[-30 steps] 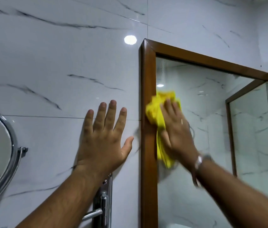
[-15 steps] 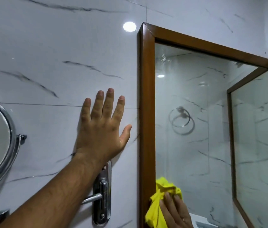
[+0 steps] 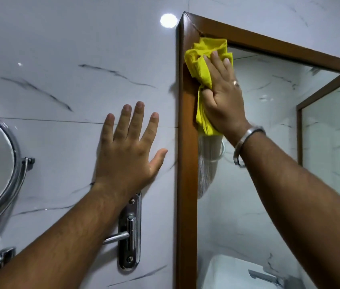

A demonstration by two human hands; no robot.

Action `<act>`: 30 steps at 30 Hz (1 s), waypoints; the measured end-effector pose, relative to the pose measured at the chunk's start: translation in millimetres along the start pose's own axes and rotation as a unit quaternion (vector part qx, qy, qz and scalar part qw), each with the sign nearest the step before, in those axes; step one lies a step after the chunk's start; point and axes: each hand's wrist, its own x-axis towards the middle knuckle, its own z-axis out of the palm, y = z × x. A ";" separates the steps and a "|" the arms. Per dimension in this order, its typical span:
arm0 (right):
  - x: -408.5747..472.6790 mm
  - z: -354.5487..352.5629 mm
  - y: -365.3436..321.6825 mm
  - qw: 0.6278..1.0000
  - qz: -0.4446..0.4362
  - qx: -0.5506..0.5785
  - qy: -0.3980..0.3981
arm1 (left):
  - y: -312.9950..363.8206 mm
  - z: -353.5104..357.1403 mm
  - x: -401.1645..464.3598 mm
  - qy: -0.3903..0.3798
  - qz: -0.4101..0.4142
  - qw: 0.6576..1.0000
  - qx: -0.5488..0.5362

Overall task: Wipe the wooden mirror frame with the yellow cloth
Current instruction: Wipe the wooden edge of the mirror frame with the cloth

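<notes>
Yellow cloth (image 3: pixel 201 69), soft and crumpled, is pinned flat under the right hand (image 3: pixel 221 97) against the top left corner of the wooden frame (image 3: pixel 186 163), spilling onto the glass. Smooth brown wood runs below and along the top rail; that rail looks not yet wiped, so much remains. Left hand (image 3: pixel 129 151) lies spread, empty, on glossy marbled tile (image 3: pixel 60 59).
</notes>
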 end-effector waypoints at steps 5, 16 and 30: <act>-166.5 20.6 2.9 0.999 -0.026 -0.008 -0.020 | 17.8 -6.5 -19.0 -0.038 -0.031 0.998 -0.030; -479.0 16.8 1.5 0.953 -0.085 -0.090 -0.278 | 120.8 1.3 -252.1 -0.122 0.039 0.991 0.034; -473.4 41.5 -16.7 0.988 0.052 -0.029 -0.145 | 121.0 36.0 -287.4 -0.133 -0.004 0.990 -0.038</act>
